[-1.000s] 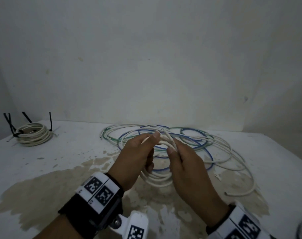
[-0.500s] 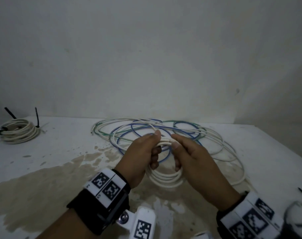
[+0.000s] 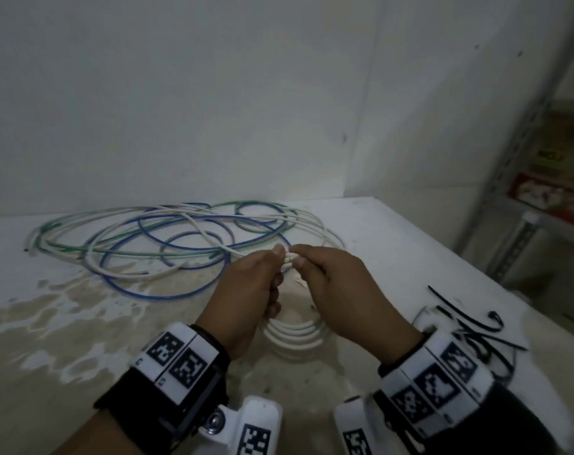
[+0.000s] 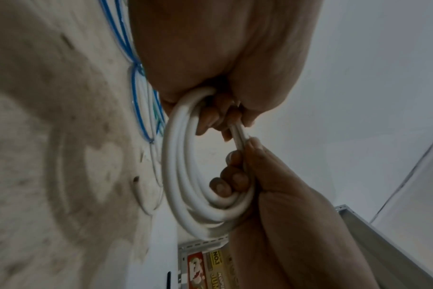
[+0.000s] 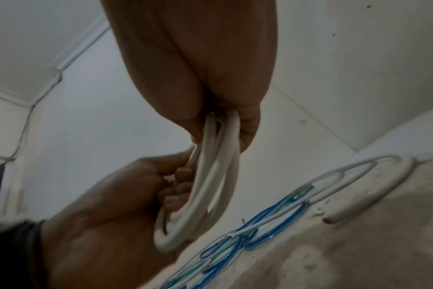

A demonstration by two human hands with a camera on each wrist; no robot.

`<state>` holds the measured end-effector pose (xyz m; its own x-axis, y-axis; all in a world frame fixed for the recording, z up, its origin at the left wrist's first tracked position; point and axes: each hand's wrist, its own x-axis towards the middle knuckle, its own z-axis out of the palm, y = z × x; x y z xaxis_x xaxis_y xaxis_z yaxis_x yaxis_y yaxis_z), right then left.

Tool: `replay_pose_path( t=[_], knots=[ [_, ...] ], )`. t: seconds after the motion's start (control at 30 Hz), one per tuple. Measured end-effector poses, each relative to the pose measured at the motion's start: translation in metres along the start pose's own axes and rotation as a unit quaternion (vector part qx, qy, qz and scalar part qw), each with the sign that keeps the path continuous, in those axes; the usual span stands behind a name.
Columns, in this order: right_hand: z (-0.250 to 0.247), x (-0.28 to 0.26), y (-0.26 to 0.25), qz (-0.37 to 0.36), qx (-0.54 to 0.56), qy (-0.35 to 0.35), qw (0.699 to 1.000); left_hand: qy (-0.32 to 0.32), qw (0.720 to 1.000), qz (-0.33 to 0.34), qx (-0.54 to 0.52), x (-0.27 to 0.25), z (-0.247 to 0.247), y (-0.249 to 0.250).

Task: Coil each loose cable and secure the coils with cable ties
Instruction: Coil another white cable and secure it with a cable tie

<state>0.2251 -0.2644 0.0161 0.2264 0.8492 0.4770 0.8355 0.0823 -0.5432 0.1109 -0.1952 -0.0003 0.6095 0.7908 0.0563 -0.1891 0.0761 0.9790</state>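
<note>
Nearest us, both wrists carry bands printed with black-and-white square markers. Just beyond them hangs the white coil (image 3: 294, 334), several turns of thick, smooth, round white cable stacked side by side into a compact ring held above the table (image 3: 410, 244). The left hand (image 3: 246, 292) grips the ring's left side, its fingers curled through the opening; the right hand (image 3: 339, 290) grips the right side likewise, and the two thumbs meet at the top, pinching the turns together. In the left wrist view we count about four or five parallel turns (image 4: 185, 185); the right wrist view shows them (image 5: 210, 185) fanned slightly apart. To the right of the right wrist lie black cable ties (image 3: 469, 320) on the table. Farther back sprawl the loose cables (image 3: 167, 238), thin white, blue and green strands in wide overlapping loops, over a brownish stain (image 3: 66, 310) near the wall (image 3: 213, 110).
</note>
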Motion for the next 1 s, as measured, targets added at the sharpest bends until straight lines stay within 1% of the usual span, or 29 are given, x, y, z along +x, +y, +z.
replay_pose_path(
  t=[0.1,0.17,0.23,0.3,0.33,0.4,0.5,0.57,0.63,0.67,0.8,0.93,1.0],
  knots=[
    [-0.016,-0.004,0.001,0.104,0.061,-0.108,0.987,0.003,1.0,-0.015,-0.024,0.003,0.004,-0.013],
    [-0.033,-0.005,0.0,0.151,0.067,-0.126,0.978,0.015,0.999,-0.025,-0.034,0.006,0.001,-0.022],
    [-0.058,-0.005,0.008,0.172,0.02,-0.103,0.979,0.032,0.998,-0.034,-0.038,0.009,-0.004,-0.029],
    [-0.084,-0.003,0.02,0.198,-0.058,-0.095,0.974,0.054,0.997,-0.042,-0.043,0.01,-0.01,-0.034],
    [-0.095,-0.005,0.026,0.217,-0.099,-0.113,0.965,0.062,0.995,-0.049,-0.054,0.01,-0.011,-0.035],
    [-0.108,-0.011,0.036,0.25,-0.173,-0.179,0.936,0.066,0.992,-0.061,-0.083,0.008,-0.012,-0.037],
    [-0.109,-0.021,0.046,0.25,-0.297,-0.3,0.871,0.058,0.99,-0.074,-0.104,0.006,-0.013,-0.038],
    [-0.103,-0.024,0.053,0.256,-0.344,-0.351,0.833,0.05,0.99,-0.079,-0.106,0.005,-0.015,-0.039],
    [-0.097,-0.023,0.06,0.255,-0.365,-0.384,0.809,0.051,0.989,-0.083,-0.108,0.004,-0.016,-0.041],
    [-0.095,-0.022,0.062,0.254,-0.371,-0.396,0.801,0.053,0.989,-0.083,-0.109,0.004,-0.017,-0.041],
    [-0.086,-0.02,0.066,0.262,-0.366,-0.424,0.786,0.064,0.987,-0.078,-0.123,0.002,-0.021,-0.042],
    [-0.075,-0.024,0.071,0.261,-0.395,-0.448,0.758,0.065,0.988,-0.076,-0.119,0.002,-0.022,-0.042],
    [-0.078,-0.023,0.066,0.261,-0.389,-0.449,0.761,0.066,0.988,-0.074,-0.117,0.002,-0.023,-0.042]
  ],
)
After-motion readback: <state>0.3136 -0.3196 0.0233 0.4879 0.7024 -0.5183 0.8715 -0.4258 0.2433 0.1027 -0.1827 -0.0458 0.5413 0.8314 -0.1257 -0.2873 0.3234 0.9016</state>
